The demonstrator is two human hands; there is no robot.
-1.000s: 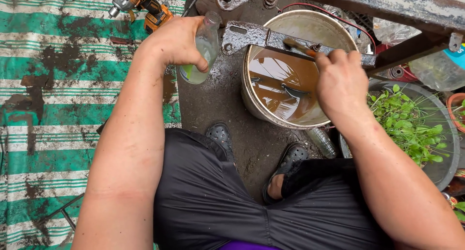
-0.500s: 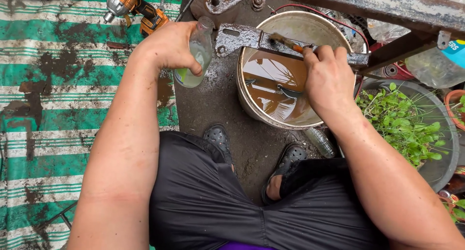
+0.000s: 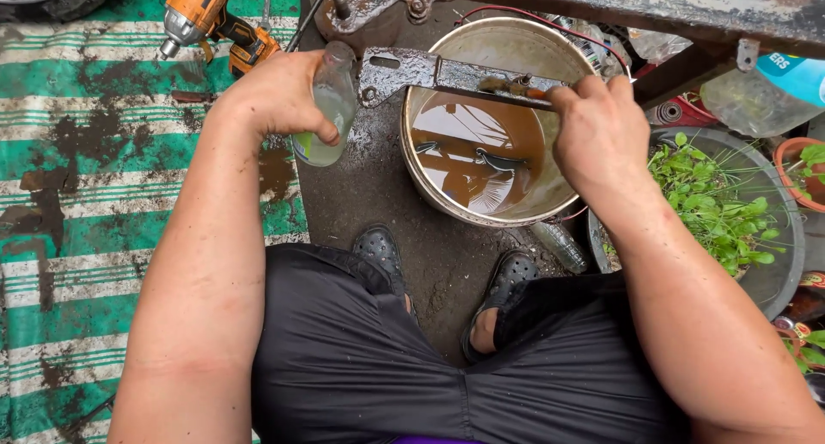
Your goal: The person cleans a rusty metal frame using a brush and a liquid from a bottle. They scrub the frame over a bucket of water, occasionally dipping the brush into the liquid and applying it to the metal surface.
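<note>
clear plastic bottle [image 3: 325, 109] w/ pale greenish liquid, upper centre-left of frame, tilted w/ neck toward a rusty metal bracket [image 3: 447, 73]. left hand [image 3: 279, 96] fingers wrapped round the bottle. right hand [image 3: 601, 134], centre-right, fingers pinching a small brush [image 3: 514, 86] against the bracket, above a bucket [image 3: 481, 40] of brown water. orange drill [image 3: 210, 18] top left on a green striped mat [image 3: 77, 152]; potted greens [image 3: 713, 203] at right.
</note>
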